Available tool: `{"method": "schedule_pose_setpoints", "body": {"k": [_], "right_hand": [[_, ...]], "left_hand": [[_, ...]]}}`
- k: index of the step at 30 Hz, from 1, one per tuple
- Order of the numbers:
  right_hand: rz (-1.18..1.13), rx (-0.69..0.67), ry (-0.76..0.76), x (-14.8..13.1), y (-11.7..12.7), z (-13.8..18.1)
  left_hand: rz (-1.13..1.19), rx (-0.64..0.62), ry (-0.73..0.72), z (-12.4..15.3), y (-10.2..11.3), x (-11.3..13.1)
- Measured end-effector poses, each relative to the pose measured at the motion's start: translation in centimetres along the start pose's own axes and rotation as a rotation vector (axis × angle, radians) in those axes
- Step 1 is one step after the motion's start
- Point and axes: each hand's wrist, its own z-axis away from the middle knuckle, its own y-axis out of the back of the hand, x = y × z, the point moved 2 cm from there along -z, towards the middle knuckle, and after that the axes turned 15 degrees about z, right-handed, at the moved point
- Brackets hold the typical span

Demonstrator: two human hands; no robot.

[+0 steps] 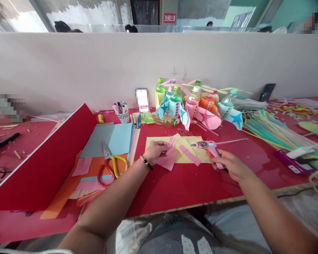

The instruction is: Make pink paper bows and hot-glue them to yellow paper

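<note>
My left hand (157, 151) pinches a small strip of pink paper (172, 141) above the yellow paper sheets (198, 141). In my right hand (229, 163) is a pink glue gun (213, 150), its nozzle aimed left toward that strip and a clear glue stick (234, 141) jutting from its back. A pink paper piece (167, 160) lies under my left hand, and another pink strip (190, 155) rests on the yellow sheets between both hands. To the left, scissors (107, 153) with one red and one yellow handle lie spread on coloured paper.
Decorated plastic bottles (176, 102) with paper fins and propellers stand at the back. A red board (47, 169) rises at left. A pen cup (122, 114) and blue paper (108, 135) are nearby. Coloured strips (270, 130) and a purple power strip (294, 162) occupy the right.
</note>
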Motion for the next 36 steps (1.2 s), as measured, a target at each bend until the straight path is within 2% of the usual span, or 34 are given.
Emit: {"method": "schedule_pose_setpoints", "body": {"k": [4, 8, 10, 16, 20, 26, 32, 36], "right_hand": [[-0.314, -0.067, -0.037, -0.3, -2.5, 1.6], [-0.380, -0.189, 0.019, -1.4, -4.4, 2.2], [-0.375, -0.206, 0.080, -1.9, -5.0, 2.4], [-0.222, -0.054, 0.148, -1.8, -5.6, 3.1], [-0.145, -0.034, 0.166, -1.4, -5.5, 3.3], [-0.009, 0.018, 0.179, -2.4, -5.2, 4.4], [0.152, 0.176, 0.167, -2.1, -4.9, 6.0], [0.281, 0.230, 0.217, -2.1, -4.8, 6.6]], "left_hand": [[0.043, -0.049, 0.010, 0.1, -0.1, 0.0], [0.066, -0.003, 0.010, 0.0, 0.0, 0.2], [0.063, 0.044, 0.001, 0.0, 0.2, 0.2], [0.105, 0.039, -0.005, -0.3, 0.4, -0.1], [0.135, 0.017, 0.023, -0.3, 0.3, -0.1], [0.149, 0.007, 0.077, -0.2, 0.2, -0.5], [0.147, -0.020, 0.172, 0.3, -0.7, -1.5], [0.128, -0.010, 0.174, 0.6, -1.2, -1.8]]}}
